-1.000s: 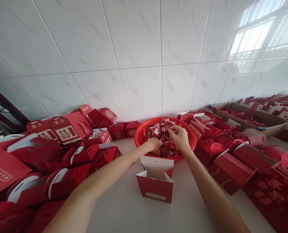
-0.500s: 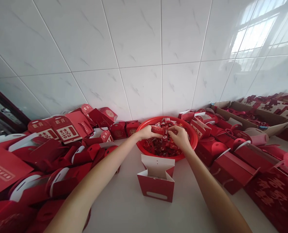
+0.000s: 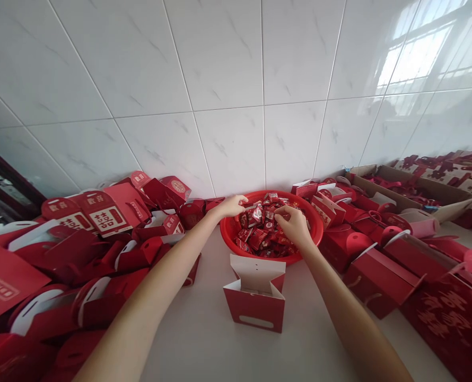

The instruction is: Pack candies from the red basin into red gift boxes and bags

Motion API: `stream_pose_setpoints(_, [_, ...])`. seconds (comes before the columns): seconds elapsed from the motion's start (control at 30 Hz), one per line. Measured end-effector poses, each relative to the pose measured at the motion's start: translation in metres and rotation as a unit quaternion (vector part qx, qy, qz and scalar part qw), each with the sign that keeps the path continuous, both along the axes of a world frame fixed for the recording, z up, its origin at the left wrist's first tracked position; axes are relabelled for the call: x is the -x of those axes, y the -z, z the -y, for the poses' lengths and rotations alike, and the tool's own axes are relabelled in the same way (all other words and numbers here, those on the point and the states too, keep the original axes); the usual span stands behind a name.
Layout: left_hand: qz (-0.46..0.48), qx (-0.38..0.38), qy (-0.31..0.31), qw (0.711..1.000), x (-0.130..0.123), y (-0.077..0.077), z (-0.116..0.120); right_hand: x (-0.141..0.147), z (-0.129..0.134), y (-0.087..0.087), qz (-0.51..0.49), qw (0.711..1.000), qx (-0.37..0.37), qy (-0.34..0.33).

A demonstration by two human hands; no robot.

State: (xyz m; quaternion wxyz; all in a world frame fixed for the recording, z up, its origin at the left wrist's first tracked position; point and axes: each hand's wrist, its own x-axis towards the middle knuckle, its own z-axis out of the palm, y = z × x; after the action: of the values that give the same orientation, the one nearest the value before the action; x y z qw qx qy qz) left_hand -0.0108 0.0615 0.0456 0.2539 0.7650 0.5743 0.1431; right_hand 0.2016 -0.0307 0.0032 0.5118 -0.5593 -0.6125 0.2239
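A red plastic basket [image 3: 230,241] holds many small red wrapped candies [image 3: 259,239]. My left hand [image 3: 232,206] is over its left rim, fingers a little apart, and nothing shows in them. Above the right part of the pile, my right hand [image 3: 294,224] has thumb and forefinger pinched at a small red wrapped candy [image 3: 270,215]; the fingers partly cover it. On the table in front of the basket stands a red paper gift box [image 3: 255,309], upright, its top open and its pale inside showing.
Red gift boxes [image 3: 104,215] are heaped along the left side. More red boxes [image 3: 379,278] crowd the right. Behind them lies a cardboard carton [image 3: 446,212] with red items inside. A white tiled wall [image 3: 236,148] rises behind the table [image 3: 204,339].
My left hand has moved left to the basket rim, away from the red packet it held over the candies. More of the pile is visible. My right hand has stayed nearly in place.
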Motion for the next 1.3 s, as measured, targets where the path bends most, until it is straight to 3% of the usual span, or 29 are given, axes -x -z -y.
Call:
stream_pose_setpoints(0.2, [-0.084,-0.022,0.01,0.996,-0.027,0.027,-0.006,0.001,0.0,0.0,-0.006,1.0,-0.003,-0.002])
stream_pose_setpoints(0.3, [-0.095,-0.036,0.0,0.995,-0.035,0.033,-0.004,0.002,-0.001,0.0,-0.008,1.0,-0.001,-0.003])
stream_pose_setpoints(0.43, [-0.062,-0.064,0.013,0.996,-0.029,0.025,0.003,0.002,-0.001,0.0,-0.009,1.0,0.002,-0.008])
stream_pose_setpoints(0.63, [0.022,-0.076,0.096,0.992,-0.024,0.004,0.021,0.001,0.0,0.0,-0.008,1.0,-0.002,-0.012])
stream_pose_setpoints(0.77, [0.004,-0.051,0.109,0.993,-0.024,-0.005,0.02,0.001,0.0,0.0,-0.006,1.0,-0.004,-0.009])
stream_pose_setpoints(0.87, [-0.053,-0.043,0.054,0.996,-0.022,-0.001,0.012,0.001,0.001,-0.001,-0.002,1.0,-0.001,-0.006])
stream_pose_setpoints(1.0, [-0.125,0.003,-0.005,0.992,-0.021,0.02,0.004,0.002,0.001,-0.002,0.0,1.0,0.007,-0.004])
stream_pose_setpoints(1.1, [-0.12,0.022,-0.016,0.992,-0.02,0.032,0.004,0.002,0.001,-0.002,-0.001,1.0,0.016,-0.005])
stream_pose_setpoints(1.17, [-0.085,0.017,-0.011,0.996,-0.016,0.031,0.004,0.003,0.001,-0.002,-0.002,1.0,0.022,-0.006])
stream_pose_setpoints(1.3, [0.036,0.011,0.021,0.999,0.0,0.012,0.004,0.004,0.002,-0.003,-0.003,0.999,0.031,-0.012])
